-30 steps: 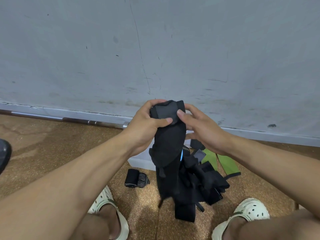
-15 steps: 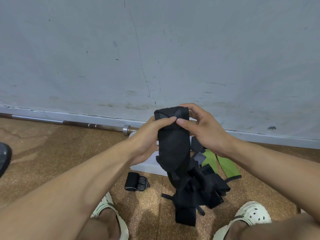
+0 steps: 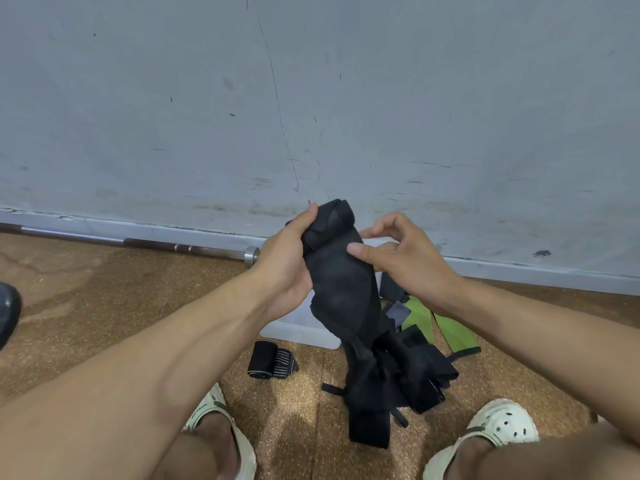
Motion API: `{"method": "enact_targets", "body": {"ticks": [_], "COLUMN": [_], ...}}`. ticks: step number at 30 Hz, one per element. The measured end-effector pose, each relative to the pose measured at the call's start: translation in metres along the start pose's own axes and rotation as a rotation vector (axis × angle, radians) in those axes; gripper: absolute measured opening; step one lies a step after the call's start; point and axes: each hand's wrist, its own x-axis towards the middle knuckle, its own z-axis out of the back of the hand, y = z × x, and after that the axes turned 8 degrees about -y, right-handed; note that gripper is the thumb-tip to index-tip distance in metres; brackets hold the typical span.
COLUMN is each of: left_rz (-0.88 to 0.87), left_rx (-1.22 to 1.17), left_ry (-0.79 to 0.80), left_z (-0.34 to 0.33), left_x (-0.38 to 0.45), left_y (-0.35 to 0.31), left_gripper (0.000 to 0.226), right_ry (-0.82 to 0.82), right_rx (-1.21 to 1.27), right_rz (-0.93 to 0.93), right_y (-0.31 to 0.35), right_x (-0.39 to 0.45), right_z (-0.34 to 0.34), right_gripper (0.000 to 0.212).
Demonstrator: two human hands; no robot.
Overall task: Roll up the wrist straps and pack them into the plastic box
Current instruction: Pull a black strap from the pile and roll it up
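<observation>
white plastic box (image 3: pixel 301 332), contents hidden

Bare forearms, bare legs, left hand (image 3: pixel 287 261), right hand (image 3: pixel 408 261), cream perforated clogs (image 3: pixel 498 434) with dark straps

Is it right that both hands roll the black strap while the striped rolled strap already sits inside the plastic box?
Not quite. In the head view the striped rolled strap lies on the floor in front of the plastic box, not inside. Both hands do work the black strap.
</observation>
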Motion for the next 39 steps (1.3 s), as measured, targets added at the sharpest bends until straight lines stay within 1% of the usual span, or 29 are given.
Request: {"method": "enact_targets", "body": {"ticks": [3,6,8,10,13,16,18,21,23,25,29,30,33,35,39], "left_rz": [0.001,0.004,0.001,-0.011,-0.04,-0.085,-0.112,-0.157,-0.193,-0.228,-0.263,-0.268,-0.256,-0.242,-0.22], "left_rx": [-0.092,-0.157,-0.194,-0.218,-0.212,-0.161,-0.128,-0.099,-0.08,-0.08,-0.136,-0.149,-0.178,-0.19,-0.187], "left_ry": [-0.082,-0.133,-0.15,-0.161,-0.189,-0.251,-0.294,-0.338,-0.347,-0.361,-0.437,-0.453,-0.471,-0.46,-0.409], "left_z": [0.004,0.008,0.009,0.009,0.008,0.011,0.014,0.014,0.013,0.012,0.01,0.01,0.009,0.008,0.007], "left_x": [0.005,0.008,0.009,0.008,0.007,0.006,0.006,0.008,0.01,0.013,0.015,0.015,0.015,0.014,0.01], "left_y": [-0.004,-0.006,-0.007,-0.009,-0.012,-0.014,-0.015,-0.015,-0.013,-0.012,-0.01,-0.009,-0.009,-0.01,-0.01], "left_gripper": [0.047,0.046,0.046,0.045,0.042,0.04,0.038,0.034,0.033,0.035,0.047,0.048,0.046,0.043,0.04], "right_ry": [0.068,0.135,0.218,0.289,0.334,0.376,0.356,0.229,0.179,0.144,0.004,0.022,0.215,0.295,0.306], "right_rx": [-0.115,-0.138,-0.136,-0.183,-0.247,-0.223,-0.134,-0.091,-0.088,-0.088,-0.112,-0.059,0.142,0.135,0.064], "right_rz": [-0.046,-0.08,-0.114,-0.135,-0.149,-0.184,-0.215,-0.15,-0.136,-0.159,-0.161,-0.195,-0.419,-0.471,-0.531], "right_y": [-0.011,-0.014,-0.012,-0.011,-0.009,-0.007,-0.007,-0.008,-0.007,-0.004,0.001,0.003,0.009,0.009,0.007], "right_x": [-0.002,-0.003,-0.005,-0.007,-0.008,-0.007,-0.006,-0.002,-0.002,-0.005,-0.006,-0.007,-0.013,-0.016,-0.013], "right_z": [-0.003,-0.005,-0.007,-0.008,-0.01,-0.011,-0.011,-0.011,-0.013,-0.016,-0.019,-0.02,-0.022,-0.025,-0.031], "right_gripper": [0.037,0.025,0.016,0.015,0.018,0.017,0.018,0.025,0.026,0.025,0.034,0.034,0.038,0.041,0.043]}}
